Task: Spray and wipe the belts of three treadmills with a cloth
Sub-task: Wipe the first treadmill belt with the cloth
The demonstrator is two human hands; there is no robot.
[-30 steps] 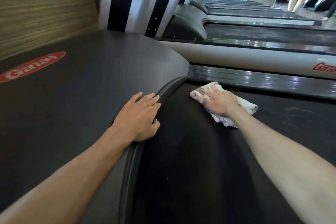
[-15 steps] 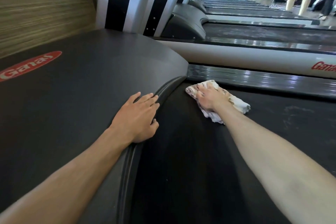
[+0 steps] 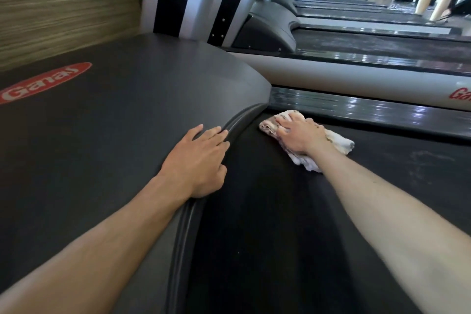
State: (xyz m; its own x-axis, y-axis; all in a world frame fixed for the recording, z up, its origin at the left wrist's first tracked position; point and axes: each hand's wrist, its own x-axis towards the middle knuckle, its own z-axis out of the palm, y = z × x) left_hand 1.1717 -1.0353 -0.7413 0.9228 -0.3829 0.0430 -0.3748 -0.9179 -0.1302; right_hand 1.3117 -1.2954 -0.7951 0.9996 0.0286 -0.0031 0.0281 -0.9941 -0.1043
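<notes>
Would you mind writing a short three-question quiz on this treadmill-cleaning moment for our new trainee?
1. True or false: the right hand presses the cloth onto the belt.
2. The left hand rests on: A) the motor cover; B) the cloth; C) a spray bottle.
3. Fill in: the cloth lies at the belt's far edge, beside the ribbed side ____.

Key: 1 true; 2 A; 3 rail.

The cloth (image 3: 331,141) lies on the belt (image 3: 280,224), right of the motor cover (image 3: 114,122).
</notes>
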